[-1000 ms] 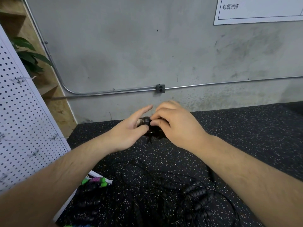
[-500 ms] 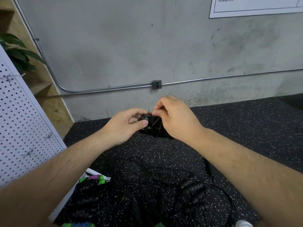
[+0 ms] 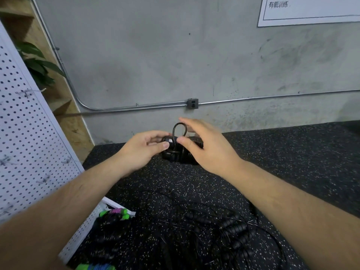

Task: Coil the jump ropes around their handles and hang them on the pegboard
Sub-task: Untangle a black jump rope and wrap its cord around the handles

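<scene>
At the centre of the frame, a coiled black jump rope (image 3: 176,155) is held just above the speckled black rubber mat (image 3: 292,162), between the two hands. Its handle end is pinched by the left hand (image 3: 142,151), with the thumb (image 3: 163,146) laid across the front and the fingers curled over the top. A small loop of rope (image 3: 179,123) stands upright out of the bundle, between the hands. The right hand (image 3: 210,149) is spread wide, its fingers nearly straight and reaching over and behind the loop; only its thumb (image 3: 183,142) is seen touching the bundle, just beside the foot of the loop, and nothing is gripped by it.

Along the left edge, a white pegboard (image 3: 29,143) is leaned at a slant, with several small wire hooks (image 3: 25,93) set in it; no rope is seen hanging on the part in view. Near the bottom of the frame, a tangle of loose black ropes (image 3: 229,228) with ribbed handles is spread on the mat. At lower left, a rope with green handles (image 3: 115,213) is laid against the foot of the pegboard.

Across the grey wall, a metal conduit (image 3: 155,105) is run through a small outlet box (image 3: 192,103). A white sign (image 3: 311,10) is fixed at upper right, and a leafy plant (image 3: 37,61) is seen at upper left.
</scene>
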`<state>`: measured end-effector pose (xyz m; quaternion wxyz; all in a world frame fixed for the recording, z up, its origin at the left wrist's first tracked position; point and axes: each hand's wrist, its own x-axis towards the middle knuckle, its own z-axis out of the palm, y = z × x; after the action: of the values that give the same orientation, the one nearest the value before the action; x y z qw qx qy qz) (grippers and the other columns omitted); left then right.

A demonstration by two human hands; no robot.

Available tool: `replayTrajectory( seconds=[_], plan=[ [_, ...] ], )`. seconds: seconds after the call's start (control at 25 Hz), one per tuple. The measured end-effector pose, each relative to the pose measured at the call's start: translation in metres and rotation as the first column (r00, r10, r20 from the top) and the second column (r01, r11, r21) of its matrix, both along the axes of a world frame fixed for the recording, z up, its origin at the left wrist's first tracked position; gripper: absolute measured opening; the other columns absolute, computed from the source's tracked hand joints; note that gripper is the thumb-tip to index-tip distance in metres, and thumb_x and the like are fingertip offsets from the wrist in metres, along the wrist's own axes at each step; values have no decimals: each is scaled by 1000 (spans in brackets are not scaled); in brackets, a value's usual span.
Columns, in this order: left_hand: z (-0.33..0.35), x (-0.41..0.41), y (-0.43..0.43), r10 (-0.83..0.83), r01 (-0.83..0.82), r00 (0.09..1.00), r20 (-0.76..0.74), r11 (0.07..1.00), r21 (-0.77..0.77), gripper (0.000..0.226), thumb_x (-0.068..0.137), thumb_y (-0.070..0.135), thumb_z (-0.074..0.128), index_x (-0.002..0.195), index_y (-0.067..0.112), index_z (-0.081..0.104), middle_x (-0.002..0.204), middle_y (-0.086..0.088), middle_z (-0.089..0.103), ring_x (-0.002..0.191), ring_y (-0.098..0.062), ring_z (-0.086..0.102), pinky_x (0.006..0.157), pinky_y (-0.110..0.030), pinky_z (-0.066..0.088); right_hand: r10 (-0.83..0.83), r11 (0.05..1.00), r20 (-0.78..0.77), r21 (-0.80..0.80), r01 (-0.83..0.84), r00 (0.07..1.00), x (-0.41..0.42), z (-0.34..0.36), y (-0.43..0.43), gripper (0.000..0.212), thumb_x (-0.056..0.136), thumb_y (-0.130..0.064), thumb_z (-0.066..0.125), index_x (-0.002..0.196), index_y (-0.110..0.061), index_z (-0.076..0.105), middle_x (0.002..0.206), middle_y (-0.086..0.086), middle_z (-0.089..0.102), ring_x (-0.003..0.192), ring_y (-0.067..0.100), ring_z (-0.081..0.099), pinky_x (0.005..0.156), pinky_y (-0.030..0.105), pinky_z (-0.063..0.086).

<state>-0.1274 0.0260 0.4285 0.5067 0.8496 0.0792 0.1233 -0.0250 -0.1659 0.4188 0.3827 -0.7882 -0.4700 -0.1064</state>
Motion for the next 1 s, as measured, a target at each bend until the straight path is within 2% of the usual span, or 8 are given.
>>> replayTrajectory(
  seconds=[0.08, 0.2, 0.44, 0.56, 0.64, 0.68, 0.84, 1.0],
  plan=[
    [2, -3, 14, 23, -20, 999, 35, 998, -67, 26, 96, 6, 64, 114, 25, 69, 112, 3, 74, 101, -3, 69, 92, -21, 53, 1, 984, 153, -178, 26, 988, 1, -4, 4, 74, 88, -62, 63, 153, -40, 34, 148, -13, 45, 131, 7, 44, 108, 28, 36],
    [0, -15, 31, 53, -47, 998, 39, 990, -135, 27, 97, 5, 62, 115, 24, 69, 114, 1, 74, 106, -9, 69, 92, -22, 54, 23, 944, 270, -322, 67, 963, 2, -13, 18, 85, 87, -52, 70, 156, -44, 21, 151, -12, 43, 132, 15, 46, 112, 41, 37],
    [-12, -38, 67, 86, -108, 993, 86, 949, 296, 58, 93, 31, 70, 145, 35, 46, 137, 22, 55, 123, 8, 54, 107, -28, 47, 98, 940, 325, -341, 20, 941, -4, -36, 67, 82, 90, -45, 65, 158, -38, 20, 146, -9, 48, 125, 21, 50, 101, 44, 46],
    [-17, -51, 91, 14, -12, 1000, 2, 735, 678, 80, 83, 43, 79, 150, 36, 37, 145, 16, 46, 134, 0, 40, 116, -29, 33, 127, 943, 321, -334, -14, 938, -11, -46, 97, 82, 90, -47, 65, 158, -35, 22, 147, -7, 48, 126, 24, 51, 100, 45, 47],
    [-24, -60, 108, 36, 21, 998, -50, 570, 821, 92, 81, 44, 81, 156, 30, 29, 150, 8, 45, 138, -10, 38, 119, -33, 29, 164, 940, 292, -336, -59, 942, -18, -56, 117, 83, 89, -48, 66, 158, -33, 22, 147, -4, 50, 124, 26, 53, 100, 46, 47],
    [-29, -64, 117, 66, 21, 996, -66, 534, 845, 92, 83, 42, 79, 157, 26, 28, 152, 5, 44, 140, -13, 38, 120, -34, 28, 186, 938, 273, -336, -88, 944, -22, -62, 128, 84, 89, -49, 67, 158, -32, 23, 147, -3, 51, 124, 26, 54, 100, 46, 47],
    [-72, -91, 157, 211, 51, 954, -211, 581, 813, 78, 95, 35, 67, 159, 22, 24, 160, 4, 30, 146, -12, 26, 120, -28, 18, 231, 924, 60, -325, -200, 971, -35, -99, 175, 85, 87, -56, 68, 156, -29, 25, 149, -4, 47, 129, 19, 49, 106, 38, 44],
    [-158, -119, 208, 290, 22, 904, -313, 701, 713, 77, 96, 28, 66, 159, 21, 23, 164, 1, 23, 152, -16, 21, 124, -37, 21, 317, 806, -9, -525, -275, 948, -53, -170, 227, 79, 90, -50, 64, 155, -24, 27, 146, 0, 42, 131, 23, 42, 108, 37, 39]
  ],
)
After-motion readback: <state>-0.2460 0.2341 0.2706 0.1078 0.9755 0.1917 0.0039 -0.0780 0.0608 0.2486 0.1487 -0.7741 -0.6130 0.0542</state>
